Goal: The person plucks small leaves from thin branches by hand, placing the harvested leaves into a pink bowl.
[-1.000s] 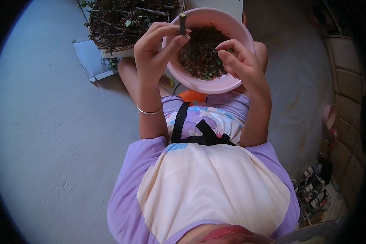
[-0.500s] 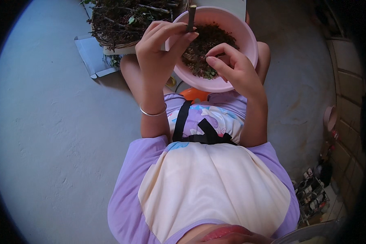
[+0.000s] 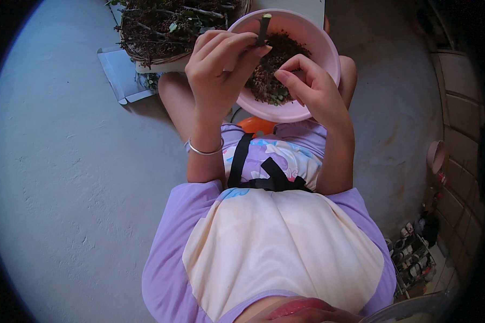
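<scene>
My left hand (image 3: 216, 63) is raised over the left side of a pink basin (image 3: 324, 49), pinching a short dark twig (image 3: 263, 29) between thumb and fingertips. The twig's pale cut end points up. My right hand (image 3: 313, 89) is lower, above the basin's right part, with thumb and index fingertip pressed together. What lies between those fingertips, if anything, is too small to make out. Brown crumbly bits and small clusters (image 3: 288, 47), with a few green leaves (image 3: 279, 99), fill the basin's bottom.
Beyond my left hand, a wicker basket (image 3: 152, 60) heaped with dark, branching twigs (image 3: 172, 26) stands on a light surface. A white open tray or box (image 3: 125, 75) is at its left. Something orange (image 3: 256, 126) shows below the basin. Shoes on a rack (image 3: 415, 257) stand at the lower right.
My left hand has shifted slightly right and down with the twig, which now tilts more to the right. My right hand has barely moved and stays pinched.
</scene>
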{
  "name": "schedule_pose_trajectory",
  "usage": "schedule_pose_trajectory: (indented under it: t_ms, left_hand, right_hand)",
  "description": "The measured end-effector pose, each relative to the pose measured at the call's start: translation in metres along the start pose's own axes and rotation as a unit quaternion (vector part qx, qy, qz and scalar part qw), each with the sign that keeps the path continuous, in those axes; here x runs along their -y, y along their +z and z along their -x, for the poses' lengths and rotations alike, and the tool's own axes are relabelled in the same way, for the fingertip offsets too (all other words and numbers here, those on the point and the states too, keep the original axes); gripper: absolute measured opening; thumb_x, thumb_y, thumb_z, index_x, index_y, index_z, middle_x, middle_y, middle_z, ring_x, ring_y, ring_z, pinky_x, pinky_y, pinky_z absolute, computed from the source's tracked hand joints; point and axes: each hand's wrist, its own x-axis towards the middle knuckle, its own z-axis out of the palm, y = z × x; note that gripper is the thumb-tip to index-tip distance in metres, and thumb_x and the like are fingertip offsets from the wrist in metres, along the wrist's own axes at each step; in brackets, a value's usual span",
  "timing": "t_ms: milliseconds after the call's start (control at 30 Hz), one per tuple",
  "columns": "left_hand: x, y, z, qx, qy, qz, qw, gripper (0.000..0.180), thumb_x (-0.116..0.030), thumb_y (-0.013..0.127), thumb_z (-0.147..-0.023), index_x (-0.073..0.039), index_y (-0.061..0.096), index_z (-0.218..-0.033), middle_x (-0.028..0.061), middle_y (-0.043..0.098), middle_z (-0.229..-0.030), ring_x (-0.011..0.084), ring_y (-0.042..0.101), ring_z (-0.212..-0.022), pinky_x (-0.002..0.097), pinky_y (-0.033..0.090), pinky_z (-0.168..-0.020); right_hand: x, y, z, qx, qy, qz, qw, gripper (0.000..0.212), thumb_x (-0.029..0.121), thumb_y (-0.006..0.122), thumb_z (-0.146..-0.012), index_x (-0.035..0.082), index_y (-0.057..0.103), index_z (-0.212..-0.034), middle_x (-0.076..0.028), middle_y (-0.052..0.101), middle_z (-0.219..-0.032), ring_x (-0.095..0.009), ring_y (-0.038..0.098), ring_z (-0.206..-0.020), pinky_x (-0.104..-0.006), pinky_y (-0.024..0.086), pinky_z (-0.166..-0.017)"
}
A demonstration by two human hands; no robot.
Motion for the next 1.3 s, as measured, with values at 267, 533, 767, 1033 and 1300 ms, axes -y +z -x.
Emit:
schedule_pose_trajectory:
  t_ms: [267, 533, 767, 1033, 1300]
  left_hand:
    - [0.011, 0.024, 0.001, -0.037, 0.013, -0.028, 0.999, 0.016, -0.007, 0.074, -0.064, -0.005, 0.065, -0.077, 0.0042, 0.062, -0.070, 0.0202, 0.057, -0.067, 0.0295, 0.043, -0.067]
    - [0.025, 0.040, 0.007, -0.082, 0.001, -0.055, 0.995, 0.016, -0.006, 0.074, -0.065, -0.005, 0.065, -0.079, 0.0052, 0.063, -0.072, 0.0208, 0.058, -0.068, 0.0299, 0.044, -0.067]
    - [0.033, 0.034, 0.007, -0.125, -0.018, -0.069, 0.990, 0.017, 0.002, 0.072, -0.070, 0.000, 0.066, -0.085, 0.0067, 0.064, -0.076, 0.0142, 0.059, -0.071, 0.0241, 0.045, -0.063]
    - [0.014, 0.019, 0.007, -0.216, -0.253, 0.102, 0.938, 0.014, 0.004, 0.069, -0.074, 0.002, 0.062, -0.087, 0.0047, 0.063, -0.081, 0.0095, 0.057, -0.075, 0.0209, 0.045, -0.065]
    - [0.006, 0.011, 0.010, -0.257, -0.161, 0.150, 0.941, 0.006, -0.003, 0.062, -0.083, -0.001, 0.064, -0.088, 0.0052, 0.066, -0.083, 0.0084, 0.059, -0.075, 0.0191, 0.044, -0.066]
  right_hand:
    - [-0.013, 0.002, -0.008, -0.091, -0.055, 0.120, 0.987, 0.021, 0.024, 0.060, -0.085, 0.004, 0.058, -0.091, -0.012, 0.065, -0.081, -0.023, 0.065, -0.074, -0.0319, 0.051, -0.068]
    - [-0.014, 0.011, -0.011, -0.158, -0.105, 0.323, 0.927, 0.020, 0.026, 0.059, -0.085, 0.008, 0.055, -0.092, -0.013, 0.065, -0.076, -0.029, 0.065, -0.068, -0.0384, 0.052, -0.060]
    - [-0.017, 0.021, -0.005, -0.198, -0.111, 0.290, 0.930, 0.024, 0.027, 0.060, -0.085, 0.006, 0.054, -0.095, -0.015, 0.065, -0.077, -0.028, 0.066, -0.070, -0.0372, 0.052, -0.060]
    - [-0.021, 0.011, 0.002, -0.213, -0.114, 0.138, 0.961, 0.025, 0.024, 0.062, -0.085, 0.003, 0.054, -0.097, -0.012, 0.065, -0.081, -0.022, 0.066, -0.076, -0.0313, 0.052, -0.063]
    - [-0.010, 0.019, -0.001, -0.197, -0.149, 0.097, 0.964, 0.023, 0.022, 0.061, -0.086, 0.003, 0.055, -0.097, -0.010, 0.065, -0.080, -0.019, 0.066, -0.073, -0.0281, 0.052, -0.063]
